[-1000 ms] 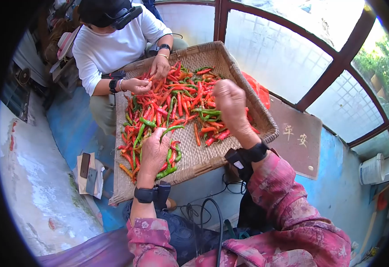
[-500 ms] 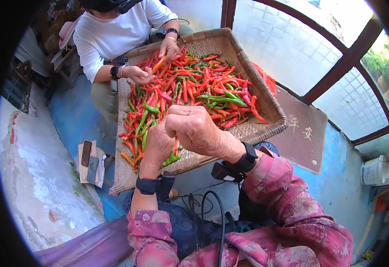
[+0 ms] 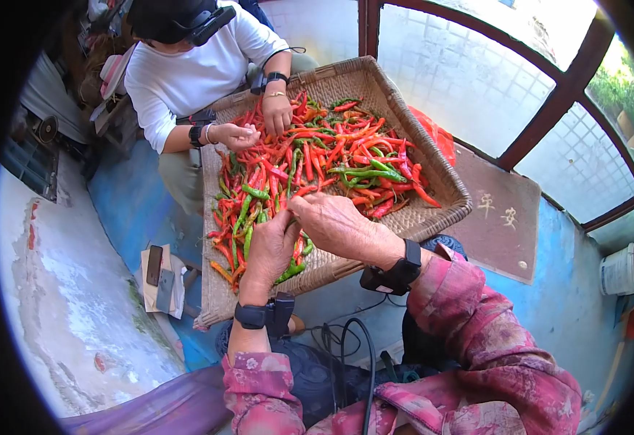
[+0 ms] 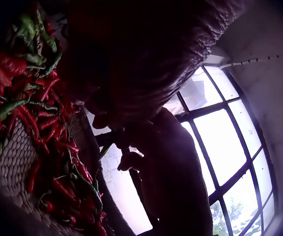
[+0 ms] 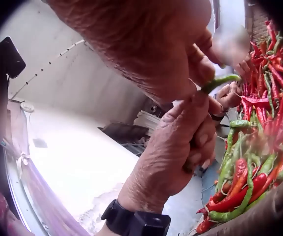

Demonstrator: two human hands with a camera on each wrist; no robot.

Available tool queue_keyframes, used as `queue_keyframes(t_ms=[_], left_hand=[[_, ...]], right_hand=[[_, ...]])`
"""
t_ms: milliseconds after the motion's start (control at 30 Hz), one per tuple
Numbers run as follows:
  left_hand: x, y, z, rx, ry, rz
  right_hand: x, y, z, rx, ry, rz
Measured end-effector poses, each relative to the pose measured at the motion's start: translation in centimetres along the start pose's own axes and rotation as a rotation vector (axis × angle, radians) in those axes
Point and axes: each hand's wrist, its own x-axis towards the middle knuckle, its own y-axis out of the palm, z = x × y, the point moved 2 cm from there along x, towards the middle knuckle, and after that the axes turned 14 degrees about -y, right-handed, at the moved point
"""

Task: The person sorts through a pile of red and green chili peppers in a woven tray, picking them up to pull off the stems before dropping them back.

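My left hand (image 3: pixel 270 250) and right hand (image 3: pixel 342 228) meet over the near part of a woven basket tray (image 3: pixel 335 272). Between the fingertips of both is a small green chili pepper (image 5: pixel 222 82); its curved end sticks out in the right wrist view, and the rest is hidden by the fingers. The left fingers are curled round it, while the right thumb and fingers pinch at it from above. Below and beyond lie heaped red chili peppers (image 3: pixel 317 152) with green chili peppers (image 3: pixel 375 172) among them.
Across the tray a person in a white top (image 3: pixel 194 76) has both hands over the heap. A phone (image 3: pixel 154 264) lies on papers to the left. Black cables (image 3: pixel 360 333) hang below the tray. A white bucket (image 3: pixel 619 270) stands at right.
My right hand has come down from above the tray's right part to meet my left hand at the green chili pepper. The other person's orange-red pepper has left their fingers.
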Motion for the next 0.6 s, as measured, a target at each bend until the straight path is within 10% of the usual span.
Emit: queue_keyframes(t_ms=[433, 600], left_hand=[[0.2, 0.6, -0.1, 0.022, 0.012, 0.101], [0.9, 0.0, 0.6, -0.057, -0.117, 0.155]], right_hand=[[-1.2, 0.0, -2.4, -0.154, -0.047, 0.118], [-1.5, -5.1, -4.5, -0.367, 0.22, 0.102]])
